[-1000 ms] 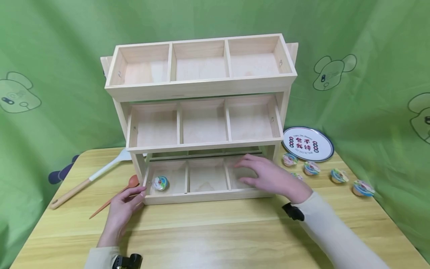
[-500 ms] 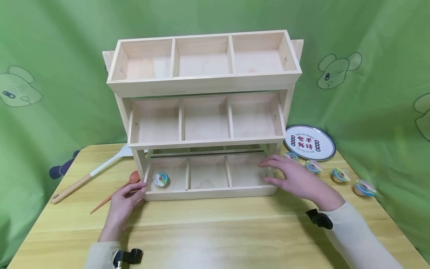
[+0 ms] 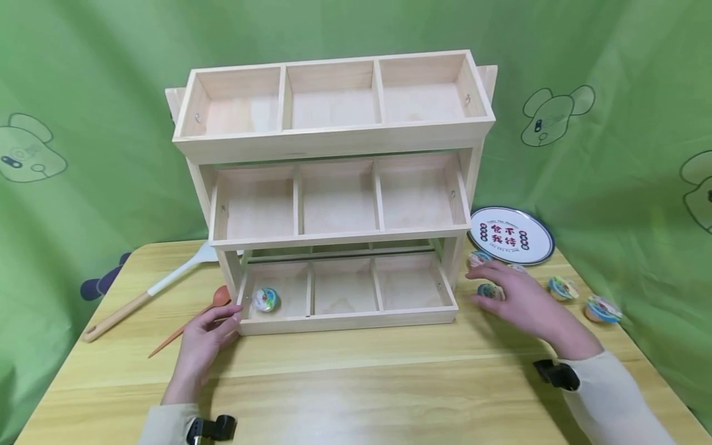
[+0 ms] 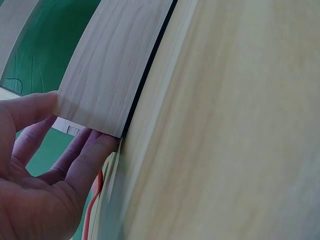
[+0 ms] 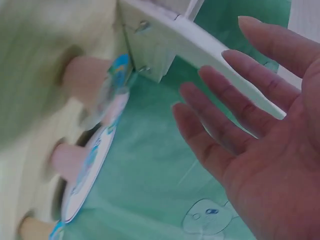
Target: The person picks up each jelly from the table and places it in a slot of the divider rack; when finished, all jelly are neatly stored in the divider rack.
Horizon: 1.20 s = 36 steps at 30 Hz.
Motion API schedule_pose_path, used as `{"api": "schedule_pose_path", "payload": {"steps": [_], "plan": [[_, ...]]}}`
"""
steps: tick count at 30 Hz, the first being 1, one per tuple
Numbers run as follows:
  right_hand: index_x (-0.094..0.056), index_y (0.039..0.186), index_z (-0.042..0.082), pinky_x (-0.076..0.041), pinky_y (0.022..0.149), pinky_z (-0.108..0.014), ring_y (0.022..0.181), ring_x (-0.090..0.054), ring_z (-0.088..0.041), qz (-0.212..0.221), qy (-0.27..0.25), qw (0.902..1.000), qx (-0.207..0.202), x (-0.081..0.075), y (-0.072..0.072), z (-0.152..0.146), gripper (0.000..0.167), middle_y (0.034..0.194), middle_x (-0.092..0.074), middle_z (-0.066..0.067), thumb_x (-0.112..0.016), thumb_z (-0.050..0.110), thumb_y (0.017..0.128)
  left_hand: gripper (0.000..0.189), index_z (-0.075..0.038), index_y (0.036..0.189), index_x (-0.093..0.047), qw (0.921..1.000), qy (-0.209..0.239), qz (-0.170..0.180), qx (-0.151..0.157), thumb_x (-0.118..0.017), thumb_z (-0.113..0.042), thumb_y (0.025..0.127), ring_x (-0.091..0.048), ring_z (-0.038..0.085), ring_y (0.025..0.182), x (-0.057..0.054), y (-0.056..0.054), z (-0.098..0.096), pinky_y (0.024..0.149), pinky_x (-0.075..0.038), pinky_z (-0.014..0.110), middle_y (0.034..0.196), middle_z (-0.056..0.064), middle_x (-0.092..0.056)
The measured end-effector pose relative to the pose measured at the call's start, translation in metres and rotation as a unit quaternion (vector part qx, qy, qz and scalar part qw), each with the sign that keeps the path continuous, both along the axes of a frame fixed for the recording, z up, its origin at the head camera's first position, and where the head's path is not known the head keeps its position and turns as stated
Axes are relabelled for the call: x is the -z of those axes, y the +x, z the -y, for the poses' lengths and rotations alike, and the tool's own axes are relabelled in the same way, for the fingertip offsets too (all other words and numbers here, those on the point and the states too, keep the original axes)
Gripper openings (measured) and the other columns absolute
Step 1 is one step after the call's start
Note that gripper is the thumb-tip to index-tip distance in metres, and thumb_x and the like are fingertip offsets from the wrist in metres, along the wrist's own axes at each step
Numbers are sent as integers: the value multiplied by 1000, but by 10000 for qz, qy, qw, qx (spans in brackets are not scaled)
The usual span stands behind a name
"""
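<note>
A three-tier wooden rack (image 3: 334, 141) stands at the back of the table, each tier split into three compartments. My left hand (image 3: 203, 340) holds the left front corner of its bottom tier, thumb at the upper edge and fingers at the end in the left wrist view. One small jelly cup (image 3: 266, 300) sits in that tier's left compartment. To the right of the rack, my right hand (image 3: 525, 303) hovers with spread fingers and nothing in them, close over a jelly cup (image 3: 488, 290) that it partly covers. In the right wrist view the palm (image 5: 280, 170) is bare.
More jelly cups stand on the right, among them one cup (image 3: 563, 288) and an outer cup (image 3: 602, 309). Behind them lies a white oval plate (image 3: 510, 247) with red characters. A white-headed spatula (image 3: 172, 275) and an orange spoon (image 3: 220, 296) lie on the left.
My right hand has moved from over the bottom tier's right compartment out to the right, above the jelly cups. The left hand has stayed at the rack's corner.
</note>
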State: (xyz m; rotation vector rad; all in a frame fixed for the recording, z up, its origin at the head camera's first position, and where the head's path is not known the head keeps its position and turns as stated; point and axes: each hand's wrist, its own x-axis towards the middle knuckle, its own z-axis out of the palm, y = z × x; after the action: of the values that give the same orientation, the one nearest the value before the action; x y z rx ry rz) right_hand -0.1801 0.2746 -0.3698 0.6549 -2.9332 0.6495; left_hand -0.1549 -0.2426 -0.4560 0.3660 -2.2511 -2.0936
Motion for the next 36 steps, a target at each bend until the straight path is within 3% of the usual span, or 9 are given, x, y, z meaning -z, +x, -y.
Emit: {"api": "schedule_pose_path", "payload": {"steps": [21, 28, 36], "plan": [[-56, 132, -4, -34, 102, -69, 121, -45, -51, 242, 241, 9989, 307, 43, -8, -28, 54, 136, -48, -30, -76, 14, 85, 31, 11, 122, -61, 10000, 24, 24, -8, -65, -1, 94, -61, 20, 104, -1, 1, 1, 89, -56, 30, 120, 12, -54], [-56, 131, -6, -35, 100, -71, 117, -46, -53, 173, 429, 9983, 359, 51, -10, -30, 53, 132, -49, -32, -76, 10, 84, 32, 12, 122, -60, 10000, 47, -4, 23, -66, -1, 93, -62, 16, 100, 0, 1, 1, 88, -57, 31, 116, 9, -57], [-60, 126, -5, -46, 92, -67, 107, -55, -47, 10, 466, 9985, 293, 52, -12, -30, 44, 123, -55, -27, -74, 5, 85, 33, 12, 122, -60, 10000, 41, -22, 37, -66, -2, 93, -63, 15, 99, 0, 0, 1, 88, -57, 30, 117, 11, -57]]}}
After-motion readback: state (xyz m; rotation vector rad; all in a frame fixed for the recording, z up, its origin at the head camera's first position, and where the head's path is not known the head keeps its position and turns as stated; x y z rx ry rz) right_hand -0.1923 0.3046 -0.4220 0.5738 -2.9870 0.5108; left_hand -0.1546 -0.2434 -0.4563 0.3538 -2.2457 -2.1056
